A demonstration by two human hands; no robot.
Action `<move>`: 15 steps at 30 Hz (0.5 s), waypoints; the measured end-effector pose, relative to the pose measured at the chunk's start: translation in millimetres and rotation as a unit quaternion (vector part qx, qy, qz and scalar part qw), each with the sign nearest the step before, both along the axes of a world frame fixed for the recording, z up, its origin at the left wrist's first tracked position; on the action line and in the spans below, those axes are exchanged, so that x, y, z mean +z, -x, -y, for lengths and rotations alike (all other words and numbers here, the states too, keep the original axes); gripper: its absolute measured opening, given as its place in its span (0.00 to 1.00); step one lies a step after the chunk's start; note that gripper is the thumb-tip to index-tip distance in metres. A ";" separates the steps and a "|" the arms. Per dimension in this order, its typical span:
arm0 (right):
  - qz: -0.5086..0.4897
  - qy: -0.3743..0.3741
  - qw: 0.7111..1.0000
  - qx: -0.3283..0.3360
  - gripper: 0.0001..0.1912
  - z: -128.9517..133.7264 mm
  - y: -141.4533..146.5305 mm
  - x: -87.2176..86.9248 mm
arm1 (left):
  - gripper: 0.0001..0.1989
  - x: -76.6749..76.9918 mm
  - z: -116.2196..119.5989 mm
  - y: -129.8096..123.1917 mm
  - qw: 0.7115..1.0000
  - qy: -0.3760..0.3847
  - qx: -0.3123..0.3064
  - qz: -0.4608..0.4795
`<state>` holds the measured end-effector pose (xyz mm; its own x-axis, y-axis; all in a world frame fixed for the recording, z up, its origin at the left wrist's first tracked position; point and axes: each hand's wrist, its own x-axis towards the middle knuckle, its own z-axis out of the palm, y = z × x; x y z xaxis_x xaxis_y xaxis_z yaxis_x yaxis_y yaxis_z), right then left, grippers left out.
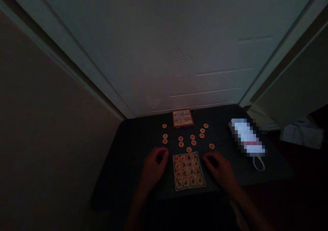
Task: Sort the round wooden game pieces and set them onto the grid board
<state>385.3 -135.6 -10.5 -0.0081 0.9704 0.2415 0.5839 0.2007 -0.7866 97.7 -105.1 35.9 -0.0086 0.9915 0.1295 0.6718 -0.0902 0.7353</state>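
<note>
A square tray (189, 171) filled with rows of round game pieces, some marked in red and some in black, lies near the front edge of the dark table. My left hand (155, 163) rests to its left with the fingers curled and the thumb and fingertips close together; whether anything is between them is too dark to tell. On the tray's right side, my right hand (217, 164) is curled in a similar way, its fingertips near the tray's upper corner. Several loose round pieces (181, 144) with red marks are spread beyond the tray.
A flat box (182, 118) with printed writing lies at the table's back edge, against a white panel with heart shapes. To the right, a bright, pixelated device (247, 137) has a white cable loop (258, 164). The dark table (123, 155) has rounded corners.
</note>
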 end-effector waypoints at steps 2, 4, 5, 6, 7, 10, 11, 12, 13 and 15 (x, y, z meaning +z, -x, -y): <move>-0.008 0.017 1.000 -0.005 0.08 -1.0 -2.1 -2.9 | 0.09 -3.8 -4.2 0.1 1.000 -0.017 -0.001 -0.009; -0.014 0.031 0.999 -0.004 0.09 -1.6 -2.5 -3.5 | 0.09 -9.0 -8.0 0.6 0.999 -0.029 -0.002 -0.014; -0.016 0.038 0.999 -0.003 0.09 -1.9 -2.5 -3.2 | 0.09 -11.7 -10.0 1.0 0.999 -0.033 -0.001 -0.014; -0.019 0.044 0.999 -0.003 0.09 -2.1 -2.4 -2.7 | 0.09 -14.3 -12.2 1.5 0.999 -0.036 -0.001 -0.013; -0.023 0.050 0.998 -0.004 0.09 -2.3 -2.3 -2.1 | 0.09 -16.6 -15.0 2.1 0.999 -0.037 -0.001 -0.013; -0.035 0.062 0.997 -0.007 0.09 -2.8 -2.4 -0.9 | 0.11 -21.3 -29.3 4.6 0.999 -0.049 0.007 -0.019; -0.038 0.063 0.997 -0.007 0.09 -2.9 -2.5 -0.6 | 0.12 -22.2 -36.9 6.1 0.998 -0.056 0.010 -0.024; -0.040 0.063 0.997 -0.007 0.09 -3.0 -2.5 -0.2 | 0.13 -23.1 -46.0 7.9 0.997 -0.066 0.016 -0.030; -0.042 0.063 0.997 -0.008 0.09 -3.0 -2.5 0.2 | 0.15 -24.1 -56.3 10.2 0.996 -0.074 0.009 -0.043; -0.046 0.064 0.997 -0.007 0.09 -2.9 -2.3 1.5 | 0.18 -26.7 -79.3 15.6 0.992 -0.101 -0.008 -0.076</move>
